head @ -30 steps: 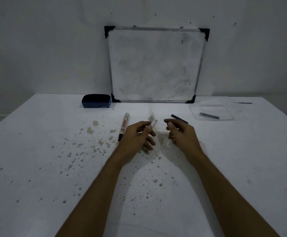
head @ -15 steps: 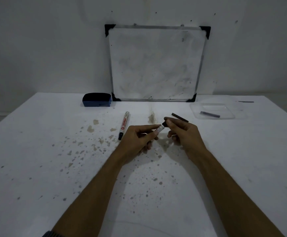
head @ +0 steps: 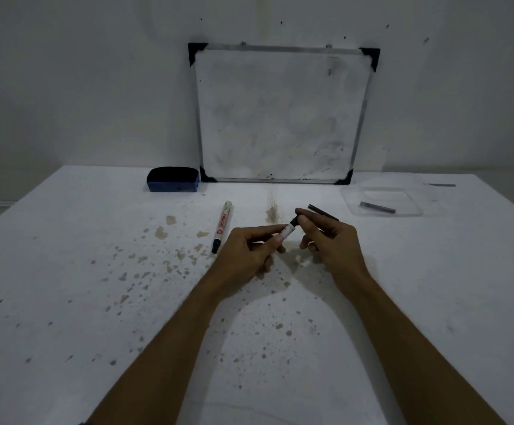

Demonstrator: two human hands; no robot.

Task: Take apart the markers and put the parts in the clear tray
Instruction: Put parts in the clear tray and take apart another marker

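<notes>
My left hand grips a white marker barrel above the table's middle. My right hand pinches the black tip piece at the barrel's end with thumb and forefinger. A second, whole white marker with a black cap lies on the table just left of my left hand. A thin dark rod lies behind my right hand. The clear tray stands at the back right and holds one dark ink stick.
A small whiteboard leans on the wall at the back of the stained white table. A blue eraser sits to its left. Another thin dark piece lies behind the tray.
My hands were apart, each holding a piece; they have come together, and my right fingers now pinch the black tip at the end of the barrel.
</notes>
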